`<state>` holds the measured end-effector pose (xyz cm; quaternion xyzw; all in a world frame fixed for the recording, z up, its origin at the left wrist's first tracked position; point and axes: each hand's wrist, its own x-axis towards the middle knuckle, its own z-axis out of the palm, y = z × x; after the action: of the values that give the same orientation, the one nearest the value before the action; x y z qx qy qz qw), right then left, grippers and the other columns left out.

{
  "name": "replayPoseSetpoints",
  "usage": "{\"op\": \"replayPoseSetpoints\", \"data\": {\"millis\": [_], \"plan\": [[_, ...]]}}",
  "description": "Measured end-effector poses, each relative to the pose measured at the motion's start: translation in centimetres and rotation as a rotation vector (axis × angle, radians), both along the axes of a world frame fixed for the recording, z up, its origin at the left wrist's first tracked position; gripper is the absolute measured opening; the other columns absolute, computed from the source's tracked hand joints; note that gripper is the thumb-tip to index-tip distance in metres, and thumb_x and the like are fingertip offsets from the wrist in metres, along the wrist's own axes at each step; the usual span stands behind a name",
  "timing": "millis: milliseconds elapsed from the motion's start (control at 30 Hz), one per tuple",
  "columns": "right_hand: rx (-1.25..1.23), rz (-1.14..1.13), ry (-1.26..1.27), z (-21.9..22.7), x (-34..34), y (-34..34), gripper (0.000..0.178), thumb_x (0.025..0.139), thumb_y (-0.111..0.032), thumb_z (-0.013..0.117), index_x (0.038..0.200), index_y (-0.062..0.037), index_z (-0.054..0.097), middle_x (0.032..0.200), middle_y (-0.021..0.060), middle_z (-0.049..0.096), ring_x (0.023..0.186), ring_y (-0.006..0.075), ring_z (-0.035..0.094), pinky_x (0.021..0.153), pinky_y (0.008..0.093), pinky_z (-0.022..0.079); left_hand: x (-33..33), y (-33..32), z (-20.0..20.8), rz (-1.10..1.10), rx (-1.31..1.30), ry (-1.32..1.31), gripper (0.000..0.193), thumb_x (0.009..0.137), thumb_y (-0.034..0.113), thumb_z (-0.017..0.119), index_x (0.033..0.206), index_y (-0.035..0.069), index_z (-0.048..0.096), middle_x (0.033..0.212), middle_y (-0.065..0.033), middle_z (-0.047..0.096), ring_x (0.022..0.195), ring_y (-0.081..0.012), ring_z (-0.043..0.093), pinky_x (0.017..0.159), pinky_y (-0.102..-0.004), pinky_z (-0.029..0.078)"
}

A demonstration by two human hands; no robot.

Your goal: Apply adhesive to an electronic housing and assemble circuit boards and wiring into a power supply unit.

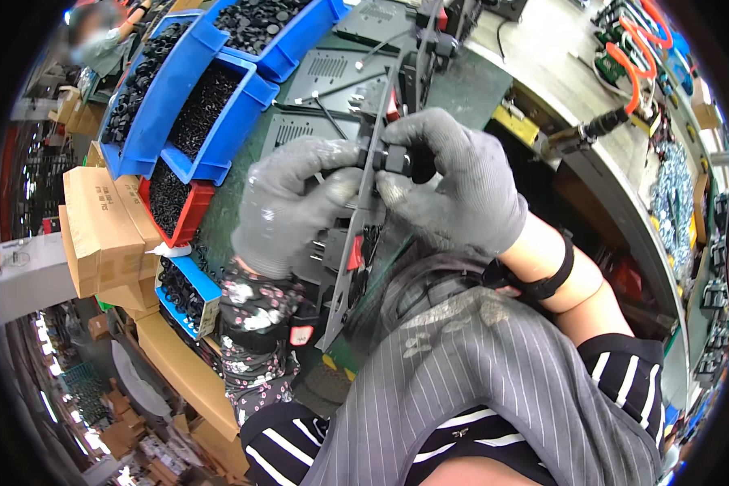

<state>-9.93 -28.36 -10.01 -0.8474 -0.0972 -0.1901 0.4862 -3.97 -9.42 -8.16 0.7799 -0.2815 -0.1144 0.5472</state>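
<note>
Between my hands a narrow dark metal panel (342, 279) stands on edge, with black sockets and red rocker switches fitted along it. My right hand (462, 182), in a grey knit glove, pinches a black plastic fitting (395, 159) on the panel's right face between thumb and fingers. On the opposite face, my left hand (287, 202), gloved in the same grey, has its thumb and forefinger closed around the fitting's other side. Their tips are partly hidden at the panel. More grey slotted metal panels (320, 81) lie on the green bench beyond, with short black cables on them.
Blue bins (247, 121) of small black parts stand at the far left, with a red bin (188, 212) nearer. Cardboard boxes (105, 235) are stacked left of them. A power driver (583, 134) with an orange coiled hose lies at the right. Another person (101, 40) is far left.
</note>
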Motion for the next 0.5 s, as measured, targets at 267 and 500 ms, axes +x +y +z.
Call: {"op": "replayPoseSetpoints", "data": {"millis": [267,500], "plan": [[-0.139,-0.050,-0.068,-1.5,0.9,0.3,0.040,0.084,-0.043,0.058,0.077,-0.0040,0.053,0.065,0.0156,0.057,0.063,0.0333,0.062,0.055,0.0408,0.048,0.7,-0.4,-0.5,-0.020,-0.013,0.103,0.022,0.087,0.017,0.064,0.099,-0.002,0.064,0.095,-0.0056,0.063,0.086,-0.0111,0.058,0.078,-0.0257,0.047],[-0.202,-0.087,-0.294,-2.3,0.9,0.7,0.034,0.084,-0.033,0.060,0.093,-0.0025,0.050,0.073,0.0141,0.056,0.065,0.0334,0.059,0.056,0.0396,0.046,0.7,-0.1,-0.8,0.056,-0.106,0.348,0.019,0.087,0.015,0.063,0.099,0.001,0.061,0.087,-0.0016,0.062,0.072,-0.0069,0.055,0.064,-0.0212,0.046]]}}
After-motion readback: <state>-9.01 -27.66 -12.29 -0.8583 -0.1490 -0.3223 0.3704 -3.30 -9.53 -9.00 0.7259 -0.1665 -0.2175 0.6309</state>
